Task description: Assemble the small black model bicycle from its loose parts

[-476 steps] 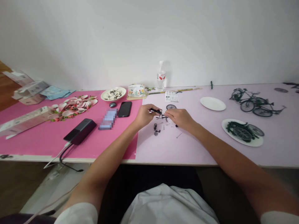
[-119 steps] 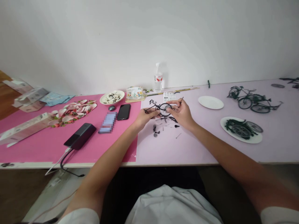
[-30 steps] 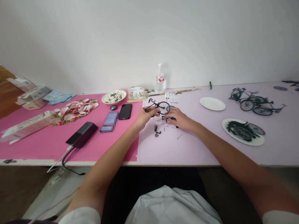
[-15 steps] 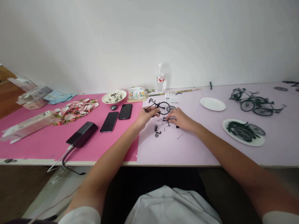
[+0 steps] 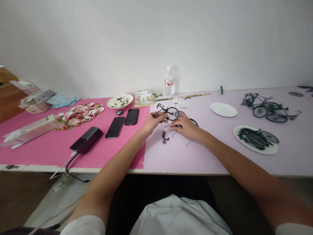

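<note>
Left hand [image 5: 154,122] pinches the model bicycle [image 5: 169,113], right hand [image 5: 185,126] arched palm-down

I have an open lane on the near part of the surface [image 5: 186,161], between the forearms — forward passage stops at the loose small parts [image 5: 164,134] below the left hand [image 5: 156,121]. The raised model bicycle [image 5: 173,114] obstructs the space between that hand and the right hand [image 5: 184,125]. Right of the right forearm, I have free room up to the loaded plate [image 5: 272,150]. Two phones [image 5: 114,127] [image 5: 131,117] restrict low travel leftward; the bottle [image 5: 168,86] stands beyond the hands.
</note>
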`<state>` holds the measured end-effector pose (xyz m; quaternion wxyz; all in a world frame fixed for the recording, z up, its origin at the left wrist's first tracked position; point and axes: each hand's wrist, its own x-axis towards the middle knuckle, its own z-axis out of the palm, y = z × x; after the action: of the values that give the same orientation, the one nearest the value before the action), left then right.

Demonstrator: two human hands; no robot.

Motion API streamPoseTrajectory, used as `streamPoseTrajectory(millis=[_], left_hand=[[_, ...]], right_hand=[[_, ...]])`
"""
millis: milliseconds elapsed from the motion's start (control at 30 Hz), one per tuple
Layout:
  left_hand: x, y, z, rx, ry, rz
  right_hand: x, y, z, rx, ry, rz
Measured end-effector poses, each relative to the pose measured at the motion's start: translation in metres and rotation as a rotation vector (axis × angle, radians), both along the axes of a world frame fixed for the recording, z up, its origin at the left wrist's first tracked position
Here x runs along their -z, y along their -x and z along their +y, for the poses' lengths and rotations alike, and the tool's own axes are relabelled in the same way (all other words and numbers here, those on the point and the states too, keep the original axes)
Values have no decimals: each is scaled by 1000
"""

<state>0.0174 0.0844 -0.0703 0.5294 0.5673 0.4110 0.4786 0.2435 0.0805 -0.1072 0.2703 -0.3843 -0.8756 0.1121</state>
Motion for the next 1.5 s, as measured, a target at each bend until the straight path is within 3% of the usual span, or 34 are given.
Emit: streamPoseTrajectory(millis=[400,633,867,1133,1367,1500], left_hand=[[2,-1,1,3,-10,-12],[3,0,2,17,-19,-8],[5,-1,4,26,-25,-13],[3,2,5,-12,-3,-23],[3,6,9,-82,5,-62],[2,4,7,-87,5,-60]], right_hand=[[-1,15,-11,3,-12,-128],[0,17,-11,-34,-17,-85],[2,24,-12,25,-19,-142],[-8,16,-14,37,42,1],[-3,18,-18,17,114,156],[-7,23,-23,-29,-12,140]])
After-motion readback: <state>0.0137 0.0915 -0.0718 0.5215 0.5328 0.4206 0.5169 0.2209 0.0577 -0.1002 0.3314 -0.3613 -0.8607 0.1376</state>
